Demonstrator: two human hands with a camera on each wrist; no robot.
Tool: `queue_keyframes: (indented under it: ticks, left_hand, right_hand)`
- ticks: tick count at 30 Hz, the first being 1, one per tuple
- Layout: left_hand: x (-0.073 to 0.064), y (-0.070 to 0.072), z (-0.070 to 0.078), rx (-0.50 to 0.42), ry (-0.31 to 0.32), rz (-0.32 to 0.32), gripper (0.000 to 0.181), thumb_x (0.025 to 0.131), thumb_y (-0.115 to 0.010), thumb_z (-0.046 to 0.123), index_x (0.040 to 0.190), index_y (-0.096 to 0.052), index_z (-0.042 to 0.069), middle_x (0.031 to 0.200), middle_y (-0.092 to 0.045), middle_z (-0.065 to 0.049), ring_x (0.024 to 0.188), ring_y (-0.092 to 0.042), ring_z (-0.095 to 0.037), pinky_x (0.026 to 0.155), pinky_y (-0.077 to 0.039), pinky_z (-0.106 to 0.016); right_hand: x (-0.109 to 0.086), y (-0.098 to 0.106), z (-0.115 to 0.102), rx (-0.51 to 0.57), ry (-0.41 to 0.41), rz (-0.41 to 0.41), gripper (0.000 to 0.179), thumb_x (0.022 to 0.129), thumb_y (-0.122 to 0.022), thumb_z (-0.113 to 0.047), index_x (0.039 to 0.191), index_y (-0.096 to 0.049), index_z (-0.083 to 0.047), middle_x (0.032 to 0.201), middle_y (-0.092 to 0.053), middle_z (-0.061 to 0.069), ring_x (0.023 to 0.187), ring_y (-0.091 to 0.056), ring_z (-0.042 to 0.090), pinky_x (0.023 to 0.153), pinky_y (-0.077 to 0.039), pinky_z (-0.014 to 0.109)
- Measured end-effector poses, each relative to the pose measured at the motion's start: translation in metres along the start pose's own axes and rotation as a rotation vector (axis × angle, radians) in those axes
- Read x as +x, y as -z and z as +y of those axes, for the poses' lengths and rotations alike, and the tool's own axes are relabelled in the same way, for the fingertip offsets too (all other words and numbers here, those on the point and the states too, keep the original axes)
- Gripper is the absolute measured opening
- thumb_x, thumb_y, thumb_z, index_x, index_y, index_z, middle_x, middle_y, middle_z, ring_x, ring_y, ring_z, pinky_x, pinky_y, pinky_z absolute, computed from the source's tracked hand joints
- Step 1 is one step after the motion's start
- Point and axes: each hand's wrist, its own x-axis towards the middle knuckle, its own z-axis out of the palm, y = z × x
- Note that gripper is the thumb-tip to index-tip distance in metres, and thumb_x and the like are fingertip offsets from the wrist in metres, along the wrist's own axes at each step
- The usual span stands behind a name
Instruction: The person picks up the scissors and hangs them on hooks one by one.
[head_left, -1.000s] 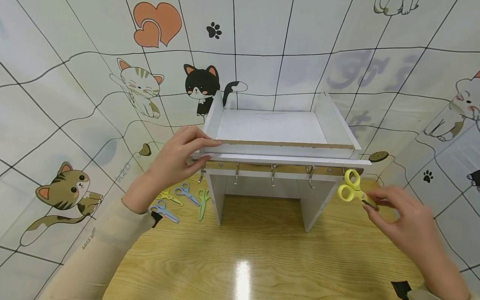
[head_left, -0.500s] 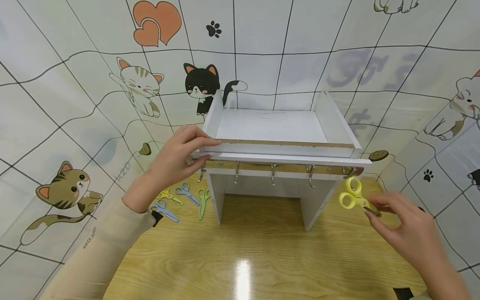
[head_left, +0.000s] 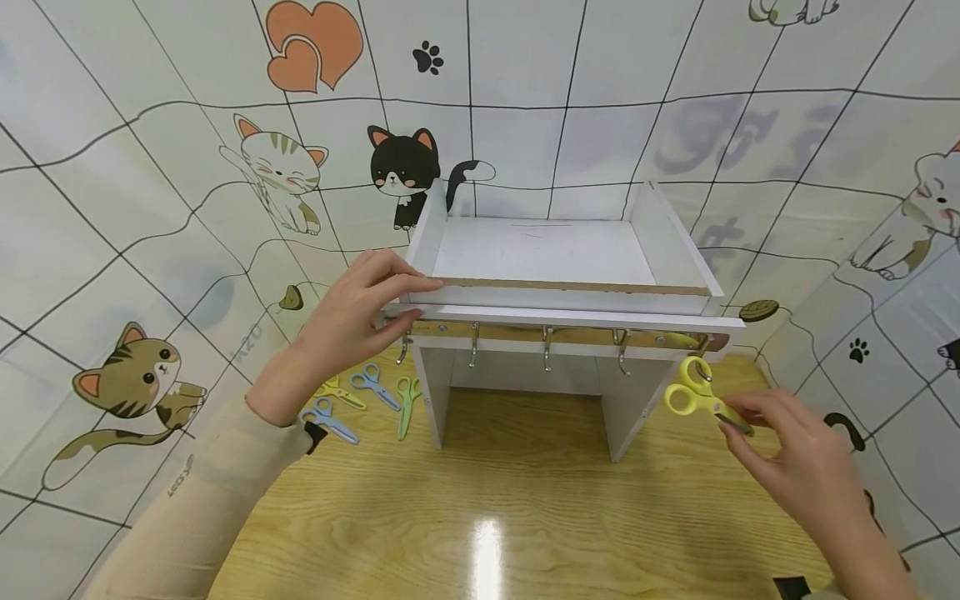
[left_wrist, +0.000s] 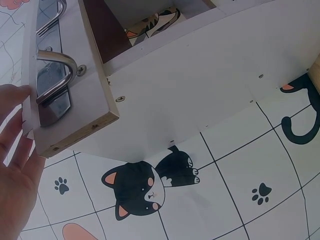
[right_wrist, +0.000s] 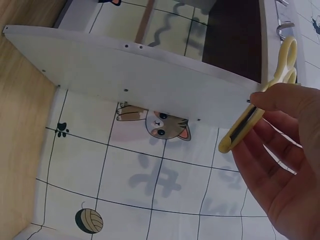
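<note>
My left hand holds the left front corner of a small white shelf unit, forefinger on the tray's top edge and thumb lower on the front. Metal hooks line the rail under that edge. Between thumb and fingers, my right hand pinches yellow scissors by the blade end, finger loops pointing up and left. The upper loop overlaps the lower end of the rightmost hook; whether the hook passes through it, I cannot tell. In the right wrist view, the scissors stand beside the unit's side panel.
Left of the unit, several scissors lie on the wood-look surface: a green pair, blue pairs and a yellow pair. A cat-print wall covering stands behind and at both sides.
The right hand and yellow scissors dipped slightly, then moved left, bringing the upper loop over the rightmost hook's tip. The left hand and the shelf unit have stayed in place.
</note>
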Motion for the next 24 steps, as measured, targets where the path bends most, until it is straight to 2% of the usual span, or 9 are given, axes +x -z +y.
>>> queue_keyframes:
  ticks: [3,9,13,15,17,19,20,22,24]
  left_hand:
    - [0.000,0.000,0.000,-0.003,-0.001,0.003,0.039,0.085,-0.075,0.002,0.121,-0.071,0.016,0.102,-0.060,-0.006,0.095,-0.048,-0.023,0.079,-0.037,-0.030]
    - [0.000,-0.001,0.000,-0.002,0.005,0.003,0.040,0.084,-0.075,0.001,0.121,-0.071,0.016,0.102,-0.060,-0.006,0.092,-0.048,-0.022,0.078,-0.037,-0.030]
    - [0.000,-0.001,-0.001,-0.002,-0.003,0.015,0.040,0.084,-0.075,0.001,0.121,-0.071,0.016,0.102,-0.060,-0.007,0.091,-0.048,-0.023,0.079,-0.037,-0.030]
    - [-0.001,-0.001,-0.001,-0.002,-0.005,0.019,0.040,0.084,-0.075,0.001,0.121,-0.071,0.015,0.102,-0.061,-0.007,0.091,-0.048,-0.023,0.080,-0.037,-0.031]
    - [-0.001,-0.001,-0.001,-0.002,-0.005,0.021,0.040,0.084,-0.075,0.001,0.121,-0.071,0.015,0.102,-0.061,-0.007,0.091,-0.049,-0.023,0.080,-0.038,-0.031]
    - [-0.001,-0.001,-0.001,-0.002,-0.001,0.018,0.040,0.084,-0.075,0.001,0.121,-0.071,0.016,0.102,-0.061,-0.008,0.092,-0.049,-0.023,0.080,-0.038,-0.031]
    - [-0.001,-0.001,0.000,-0.001,0.001,0.015,0.040,0.084,-0.075,0.001,0.121,-0.071,0.016,0.102,-0.061,-0.007,0.092,-0.049,-0.023,0.080,-0.038,-0.031]
    - [-0.001,-0.001,0.000,-0.004,0.002,0.013,0.040,0.084,-0.075,0.001,0.121,-0.071,0.016,0.102,-0.061,-0.007,0.093,-0.049,-0.023,0.080,-0.038,-0.031]
    - [0.000,-0.001,0.000,-0.004,0.003,0.012,0.039,0.084,-0.075,0.001,0.121,-0.071,0.016,0.102,-0.061,-0.008,0.093,-0.049,-0.023,0.080,-0.038,-0.031]
  right_hand:
    - [0.000,-0.005,0.000,-0.062,-0.007,0.009,0.068,0.096,-0.039,-0.066,0.101,-0.070,-0.006,0.091,-0.068,0.002,0.091,-0.045,-0.018,0.066,-0.044,0.010]
    - [-0.001,-0.012,-0.001,-0.117,-0.023,0.011,0.072,0.097,-0.033,-0.066,0.103,-0.069,-0.004,0.094,-0.067,0.006,0.079,-0.061,0.018,0.058,-0.044,0.017]
    - [0.000,-0.013,-0.001,-0.116,-0.028,0.012,0.072,0.098,-0.032,-0.064,0.107,-0.068,-0.002,0.096,-0.067,0.010,0.075,-0.066,0.027,0.057,-0.046,0.018]
    - [0.001,-0.012,-0.001,-0.106,-0.031,0.014,0.052,0.098,-0.055,-0.050,0.110,-0.067,-0.001,0.098,-0.068,0.012,0.075,-0.067,0.028,0.058,-0.047,0.018]
    - [0.003,-0.009,-0.001,-0.093,-0.034,0.018,0.036,0.091,-0.071,-0.029,0.111,-0.066,0.001,0.100,-0.068,0.014,0.075,-0.067,0.029,0.060,-0.048,0.016]
    - [0.007,-0.006,-0.001,-0.084,-0.038,0.033,0.036,0.091,-0.071,-0.028,0.112,-0.067,0.001,0.100,-0.068,0.015,0.076,-0.066,0.022,0.060,-0.048,0.014]
    - [0.009,-0.004,0.000,-0.081,-0.042,0.041,0.037,0.090,-0.072,-0.028,0.112,-0.067,0.001,0.100,-0.068,0.016,0.078,-0.065,0.011,0.060,-0.047,0.012]
    - [0.016,0.002,0.000,-0.065,-0.048,0.066,0.047,0.097,-0.059,-0.041,0.113,-0.067,0.002,0.100,-0.068,0.017,0.086,-0.058,-0.011,0.062,-0.044,0.006]
    - [0.024,0.007,0.001,-0.038,-0.051,0.093,0.055,0.099,-0.050,-0.048,0.115,-0.067,0.002,0.103,-0.068,0.018,0.095,-0.044,-0.026,0.069,-0.041,0.000]
